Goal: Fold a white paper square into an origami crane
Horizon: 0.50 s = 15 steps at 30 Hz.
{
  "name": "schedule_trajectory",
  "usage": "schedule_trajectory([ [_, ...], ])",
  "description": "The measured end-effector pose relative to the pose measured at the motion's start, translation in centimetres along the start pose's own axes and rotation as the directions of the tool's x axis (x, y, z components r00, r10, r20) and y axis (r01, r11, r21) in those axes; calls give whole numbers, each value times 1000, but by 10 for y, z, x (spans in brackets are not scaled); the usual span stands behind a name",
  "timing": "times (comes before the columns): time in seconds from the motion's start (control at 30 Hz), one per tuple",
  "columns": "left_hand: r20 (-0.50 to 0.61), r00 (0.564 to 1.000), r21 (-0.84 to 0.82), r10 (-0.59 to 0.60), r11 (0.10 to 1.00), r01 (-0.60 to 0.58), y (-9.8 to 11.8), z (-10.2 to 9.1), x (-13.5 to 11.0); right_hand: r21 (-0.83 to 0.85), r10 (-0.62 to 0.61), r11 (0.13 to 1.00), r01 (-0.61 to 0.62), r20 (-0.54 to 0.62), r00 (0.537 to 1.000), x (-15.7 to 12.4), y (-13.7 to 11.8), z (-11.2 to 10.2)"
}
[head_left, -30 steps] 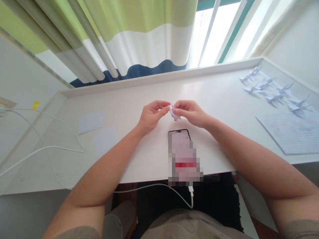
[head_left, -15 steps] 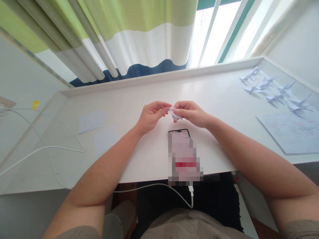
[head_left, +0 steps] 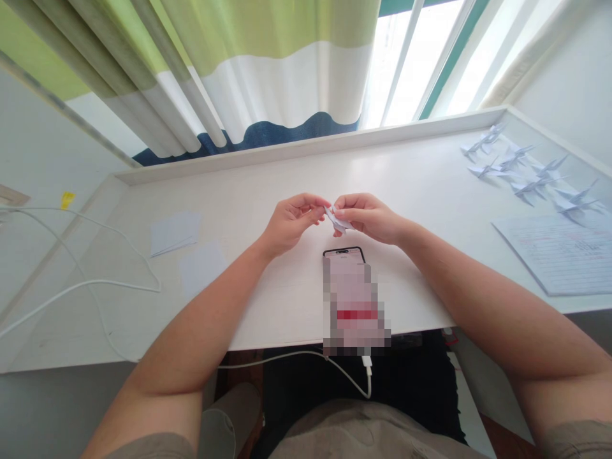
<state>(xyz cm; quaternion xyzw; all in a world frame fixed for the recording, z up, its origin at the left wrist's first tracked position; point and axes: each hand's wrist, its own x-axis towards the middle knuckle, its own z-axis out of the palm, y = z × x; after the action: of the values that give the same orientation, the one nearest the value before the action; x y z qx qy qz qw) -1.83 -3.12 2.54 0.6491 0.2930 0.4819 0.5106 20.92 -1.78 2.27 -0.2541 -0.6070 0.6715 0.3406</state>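
Note:
Between my two hands is a small piece of folded white paper (head_left: 338, 222), held just above the desk and partly hidden by fingers. My left hand (head_left: 295, 222) pinches its upper left tip between thumb and forefinger. From the other side, my right hand (head_left: 366, 217) grips its body with thumb and fingers. Right below them lies a phone (head_left: 352, 280), its screen mostly blurred out. Several folded paper cranes (head_left: 528, 182) stand at the far right of the desk, resembling the piece in my hands in colour and size.
White paper squares (head_left: 176, 231) lie on the left of the desk (head_left: 282, 299), near a loose white cable (head_left: 119, 284). A charging cable (head_left: 367, 370) hangs from the phone over the front edge. A written sheet (head_left: 564, 255) lies at right. Along the back runs a raised rim (head_left: 306, 153) before a curtain.
Both hands keep their hold on the folded paper, which has tilted very slightly. The whole view has shifted a little; nothing else has moved.

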Motion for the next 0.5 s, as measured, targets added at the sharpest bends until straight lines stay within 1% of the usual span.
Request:
schedule_trajectory([
  [0.2,-25,1000,24,10,1000,-9,2,2,-1,-20,5,1000,-5,-5,1000,-1,2,-1],
  [0.33,-61,998,97,24,995,-18,3,2,-3,-43,23,999,-23,-10,1000,-1,1,0],
  [0.5,-46,997,163,60,985,-52,2,0,-4,-61,29,998,-29,-4,1000,-1,-1,1],
])
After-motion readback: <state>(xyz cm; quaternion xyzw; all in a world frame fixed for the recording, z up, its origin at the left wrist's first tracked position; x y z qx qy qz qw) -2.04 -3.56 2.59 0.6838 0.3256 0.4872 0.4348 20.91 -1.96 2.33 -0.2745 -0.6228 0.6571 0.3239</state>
